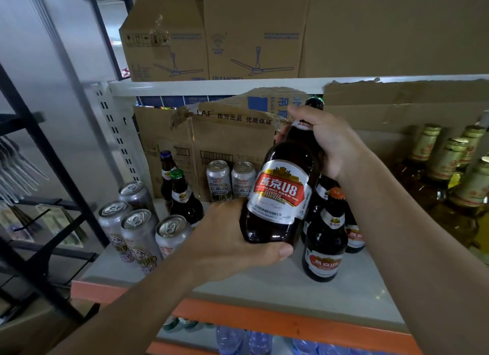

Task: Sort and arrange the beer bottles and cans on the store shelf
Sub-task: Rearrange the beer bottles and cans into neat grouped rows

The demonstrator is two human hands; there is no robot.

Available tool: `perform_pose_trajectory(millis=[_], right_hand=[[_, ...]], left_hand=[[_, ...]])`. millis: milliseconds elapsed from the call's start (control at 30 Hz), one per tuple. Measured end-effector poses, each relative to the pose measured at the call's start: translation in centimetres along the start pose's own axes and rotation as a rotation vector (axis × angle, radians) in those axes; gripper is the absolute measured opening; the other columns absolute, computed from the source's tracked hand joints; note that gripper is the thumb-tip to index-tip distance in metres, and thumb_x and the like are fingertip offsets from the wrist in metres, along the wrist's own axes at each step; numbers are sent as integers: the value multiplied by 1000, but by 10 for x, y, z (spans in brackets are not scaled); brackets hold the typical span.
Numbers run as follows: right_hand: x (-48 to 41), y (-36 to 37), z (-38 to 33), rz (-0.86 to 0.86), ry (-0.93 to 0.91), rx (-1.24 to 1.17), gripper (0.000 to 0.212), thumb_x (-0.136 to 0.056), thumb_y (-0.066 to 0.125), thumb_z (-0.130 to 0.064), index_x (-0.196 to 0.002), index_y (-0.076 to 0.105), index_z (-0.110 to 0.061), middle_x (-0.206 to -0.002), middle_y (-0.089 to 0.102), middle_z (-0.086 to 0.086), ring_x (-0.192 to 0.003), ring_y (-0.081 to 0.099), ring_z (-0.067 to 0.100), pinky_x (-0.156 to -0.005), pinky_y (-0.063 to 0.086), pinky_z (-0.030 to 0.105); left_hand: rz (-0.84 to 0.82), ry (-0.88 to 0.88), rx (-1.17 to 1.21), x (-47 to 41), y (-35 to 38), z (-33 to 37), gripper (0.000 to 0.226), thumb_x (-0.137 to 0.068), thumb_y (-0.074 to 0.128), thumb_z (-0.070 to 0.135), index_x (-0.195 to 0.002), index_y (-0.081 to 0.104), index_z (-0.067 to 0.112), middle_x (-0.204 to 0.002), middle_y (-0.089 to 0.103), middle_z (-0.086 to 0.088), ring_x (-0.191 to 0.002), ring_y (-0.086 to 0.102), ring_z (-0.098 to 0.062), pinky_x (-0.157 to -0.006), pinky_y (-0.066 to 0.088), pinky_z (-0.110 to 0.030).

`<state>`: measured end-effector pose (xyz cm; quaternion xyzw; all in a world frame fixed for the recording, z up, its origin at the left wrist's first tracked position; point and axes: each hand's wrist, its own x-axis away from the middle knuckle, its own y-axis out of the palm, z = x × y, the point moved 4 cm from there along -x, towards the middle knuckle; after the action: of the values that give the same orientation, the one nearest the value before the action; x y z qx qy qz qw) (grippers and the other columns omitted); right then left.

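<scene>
Both my hands hold a large brown Yanjing U8 beer bottle (280,193) tilted above the shelf. My left hand (230,238) grips its base from below, and my right hand (325,140) is wrapped round its neck. Beneath and right of it stand smaller brown U8 bottles (325,238) on the white shelf (264,283). Several silver cans (137,227) stand at the left front, two more cans (230,181) at the back. Two dark bottles (182,195) stand between these groups.
Gold-foiled bottles (447,164) crowd the right end of the shelf. Torn cardboard boxes (227,132) line the back, fan cartons (211,37) sit on the shelf above. A black metal rack (47,174) stands at the left. Water bottles (246,341) fill the shelf below the orange rail.
</scene>
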<state>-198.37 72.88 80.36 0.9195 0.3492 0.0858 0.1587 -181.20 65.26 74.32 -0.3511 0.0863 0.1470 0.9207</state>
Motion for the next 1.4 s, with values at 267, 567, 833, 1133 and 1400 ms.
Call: perform_pose_trajectory(millis=[267,567,833,1133,1400], right_hand=[[2,-2,0,58,-78,152,22,-87,69,-18,-103,62,-3,-84,64,15,-71,67,26,-76,60,44],[4,-6,-9,203,-180,611,33,-88,67,-46,-73,55,-19,-59,52,-2,-67,61,18,-77,60,51],[-3,0,-5,219,-305,638,12,-90,67,-26,-83,63,-17,-66,58,-1,-66,60,18,-66,59,36],[-32,-10,47,259,-144,825,42,-90,69,-32,-69,40,-11,-63,41,3,-59,44,19,-57,36,32],[-51,-15,73,239,31,926,47,-93,67,-29,-68,30,-15,-63,30,6,-56,33,22,-53,27,35]], left_hand=[[32,19,-242,-2,6,-17,59,-59,83,55,-109,61,31,-95,69,19,-91,62,7,-74,48,-6],[118,-42,-496,-7,5,-46,85,-49,65,81,-113,53,26,-98,64,16,-84,59,-1,-77,51,-21],[-195,-40,-526,-23,-19,-65,87,-66,71,70,-137,46,26,-133,56,12,-117,56,-9,-94,45,-26],[-176,-278,-688,-33,-35,-148,41,-91,55,52,-67,55,20,-64,52,3,-56,49,-7,-53,34,-24],[-137,-319,-665,-38,-39,-155,42,-86,56,56,-68,61,18,-67,62,1,-65,60,-12,-61,45,-29]])
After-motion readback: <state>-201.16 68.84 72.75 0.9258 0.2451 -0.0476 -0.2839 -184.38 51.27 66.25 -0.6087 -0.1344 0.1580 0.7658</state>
